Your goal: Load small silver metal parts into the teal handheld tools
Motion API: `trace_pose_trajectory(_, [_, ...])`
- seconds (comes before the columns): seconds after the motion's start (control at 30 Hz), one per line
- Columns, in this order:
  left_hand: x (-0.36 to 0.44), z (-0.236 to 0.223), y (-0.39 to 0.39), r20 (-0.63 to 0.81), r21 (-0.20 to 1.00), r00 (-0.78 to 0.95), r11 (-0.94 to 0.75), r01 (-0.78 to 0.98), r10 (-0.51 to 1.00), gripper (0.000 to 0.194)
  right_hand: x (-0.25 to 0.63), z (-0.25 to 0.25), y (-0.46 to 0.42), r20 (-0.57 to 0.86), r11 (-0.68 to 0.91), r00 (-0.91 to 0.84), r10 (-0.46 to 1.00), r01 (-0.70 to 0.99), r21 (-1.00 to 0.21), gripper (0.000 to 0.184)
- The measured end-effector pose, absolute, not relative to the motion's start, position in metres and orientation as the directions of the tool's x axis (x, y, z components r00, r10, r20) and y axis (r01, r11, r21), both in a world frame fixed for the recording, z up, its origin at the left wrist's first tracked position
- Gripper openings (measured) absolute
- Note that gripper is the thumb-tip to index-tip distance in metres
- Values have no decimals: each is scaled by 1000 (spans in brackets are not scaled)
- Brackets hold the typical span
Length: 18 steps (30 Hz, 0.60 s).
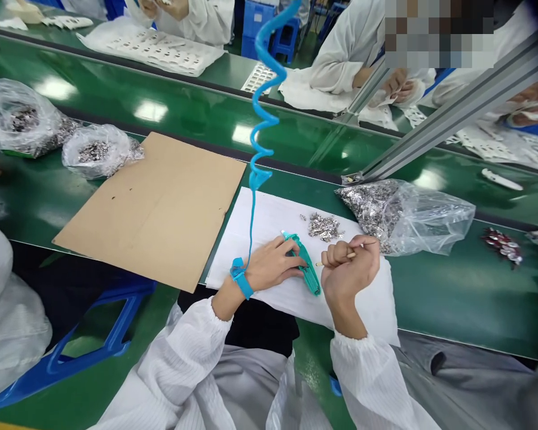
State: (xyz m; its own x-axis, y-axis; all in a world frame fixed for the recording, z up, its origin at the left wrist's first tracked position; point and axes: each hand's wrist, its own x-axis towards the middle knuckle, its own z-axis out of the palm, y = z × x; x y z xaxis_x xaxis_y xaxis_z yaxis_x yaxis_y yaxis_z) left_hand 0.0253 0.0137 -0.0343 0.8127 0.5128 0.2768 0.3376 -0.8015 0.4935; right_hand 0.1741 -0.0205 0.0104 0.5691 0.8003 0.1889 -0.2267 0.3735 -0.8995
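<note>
Stick: a thin stick (336, 258) is pinched in the right hand (347, 269), fingers curled tight.
Tool: a teal plastic tool (307, 270) is pressed down under the left hand (271, 264), fingers laid over it.
Heap: metal bits (325, 227) are lying on a white sheet (269, 221), just above both hands.
Risk: the bits could be scattered by a bump, and the stick could be dropped if the pinch is loosened.

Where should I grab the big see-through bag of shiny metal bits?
Grab the loose plastic at the right end of the clear plastic bag, reaching in from the right. That end looks soft and mostly empty, while the shiny metal pieces are heaped at the left end, beside the white sheet. Holding there probably keeps your fingers off them.
</note>
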Motion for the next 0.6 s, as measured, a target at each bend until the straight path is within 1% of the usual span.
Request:
trace_pose_trajectory(0.1, [26, -34, 13, 276, 484, 814, -805, 342, 512, 39, 173, 4, -20, 153, 339, 557, 816, -248, -908, 9])
trace_pose_trajectory(0.23, [26, -34, 13, 285, 483, 811, -808, 339, 510, 39, 172, 1, -25, 147, 330, 526, 837, -272, -904, 9])
trace_pose_trajectory(0.37, [25, -34, 13, 281, 496, 809, -800, 339, 517, 38, 174, 1, -25, 163, 331, 474, 865, -295, -896, 19])
trace_pose_trajectory(0.6, [25, -33, 13, 242, 507, 815, -785, 356, 526, 37, 167, -5, -20, 122, 267, 487, 865, -241, -933, 21])
